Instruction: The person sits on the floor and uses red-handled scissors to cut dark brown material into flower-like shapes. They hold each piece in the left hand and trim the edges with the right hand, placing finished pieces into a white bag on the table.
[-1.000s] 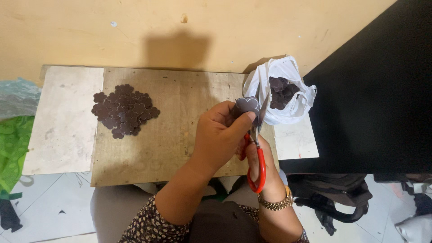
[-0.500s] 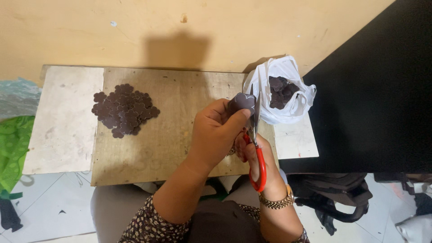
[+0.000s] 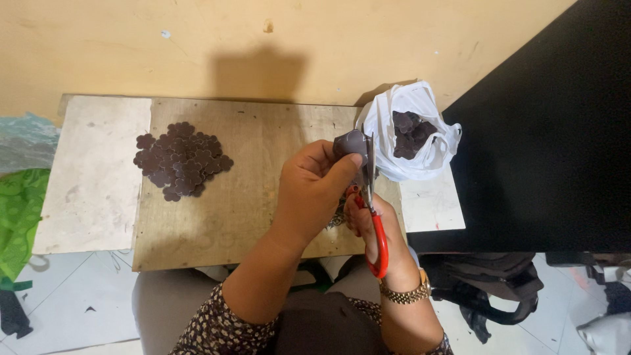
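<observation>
Brown, flower-shaped cutout piece (image 3: 350, 142) sits pinched between the thumb and fingertips of the left hand (image 3: 315, 187), held up above the wooden board (image 3: 256, 197) near its right end. The left fingers are curled narrowly around the piece, thumb pressed on its near face.

Just to the right, touching the piece's edge, are scissors with red handles (image 3: 374, 217). Their long axis runs almost straight away from the person, handles near the body and blades pointing toward the yellow wall. The right hand (image 3: 378, 223) grips the handles with fingers threaded through the loops; it lies below and slightly right of the piece. The blades look nearly closed against the piece, though how far they are parted cannot be told. So the piece lies at the far tip of the scissors, ahead of the right fingers, and inside the left ones.

A white plastic bag (image 3: 411, 135) with more brown pieces stands just beyond, at right. A pile of finished brown flower shapes (image 3: 181, 160) lies well apart at left.
</observation>
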